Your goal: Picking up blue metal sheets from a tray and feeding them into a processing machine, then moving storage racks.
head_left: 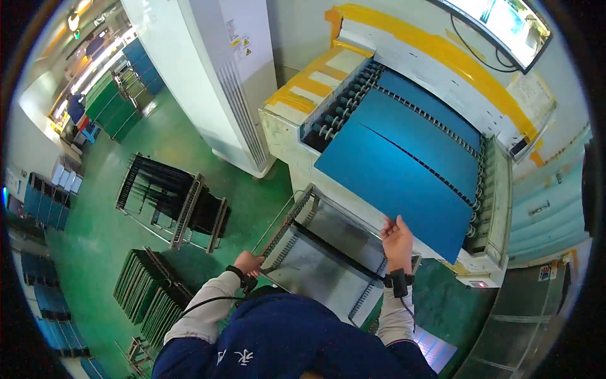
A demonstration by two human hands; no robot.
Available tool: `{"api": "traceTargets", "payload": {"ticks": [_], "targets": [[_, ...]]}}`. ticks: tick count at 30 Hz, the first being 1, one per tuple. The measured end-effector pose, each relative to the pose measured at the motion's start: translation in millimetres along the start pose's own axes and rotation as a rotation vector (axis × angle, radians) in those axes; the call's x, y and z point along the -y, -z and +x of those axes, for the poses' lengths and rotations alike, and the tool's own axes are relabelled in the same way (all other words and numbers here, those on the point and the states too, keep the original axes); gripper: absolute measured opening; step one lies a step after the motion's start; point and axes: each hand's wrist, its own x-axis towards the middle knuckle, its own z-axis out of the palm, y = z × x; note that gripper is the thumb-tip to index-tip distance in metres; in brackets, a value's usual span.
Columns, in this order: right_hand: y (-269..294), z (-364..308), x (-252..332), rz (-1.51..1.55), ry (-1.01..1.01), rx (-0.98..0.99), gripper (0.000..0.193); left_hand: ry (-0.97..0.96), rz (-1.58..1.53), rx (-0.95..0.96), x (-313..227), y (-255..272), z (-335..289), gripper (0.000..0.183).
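Note:
A slotted metal rack (303, 249) with comb-like sides and a black crossbar (338, 251) stands right in front of me. My left hand (249, 263) is closed at the rack's near left corner, and its fingertips are partly hidden. Over the rack's right side my right hand (396, 242) is raised, fingers apart, with nothing in it. Just beyond that hand, a large blue panel (398, 183) sticks out of the roller machine (278, 126) toward me, apart from my fingers. Further blue panels (426, 148) lie behind it on the rollers (344, 114).
Left on the green floor stand a rack of dark panels (167, 189) and a rack of green boards (148, 294). A tall white cabinet (202, 69) rises beside the machine. A screen (505, 28) hangs at upper right. Far left, a person (77, 108) is near more racks.

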Motion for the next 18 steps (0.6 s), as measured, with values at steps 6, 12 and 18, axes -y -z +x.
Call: {"api": "traceTargets", "payload": {"ticks": [6,12,18], "targets": [[-4,3,1,-0.026,-0.01,-0.021,0.021,0.027,-0.034,0.006,-2,1,-3,0.039],[-2,7,3,-0.034,0.02,0.023,0.02,-0.004,0.007,-0.012,-14,4,-14,0.04],[-7,8,6,-0.03,0.016,0.009,0.022,-0.001,0.057,-0.013,-15,5,-15,0.042]]}}
